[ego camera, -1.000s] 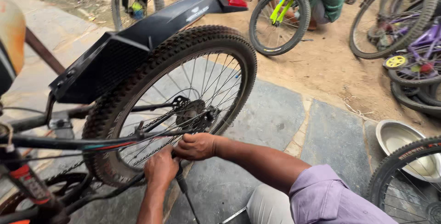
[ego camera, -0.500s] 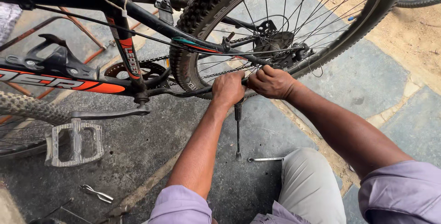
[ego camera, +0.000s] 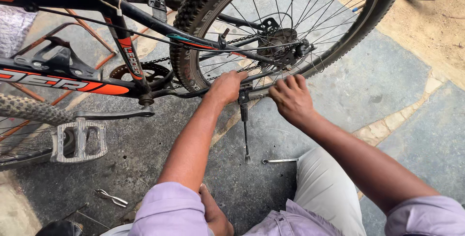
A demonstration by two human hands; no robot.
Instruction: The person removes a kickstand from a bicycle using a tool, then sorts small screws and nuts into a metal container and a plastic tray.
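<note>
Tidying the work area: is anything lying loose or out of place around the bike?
Two tools lie loose on the stone floor: a spanner beside the kickstand foot, and pliers below the pedal. Nothing looks damaged.

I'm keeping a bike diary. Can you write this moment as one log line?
left hand: grips frame by kickstand | right hand: at rear wheel rim | spanner: on floor
</note>
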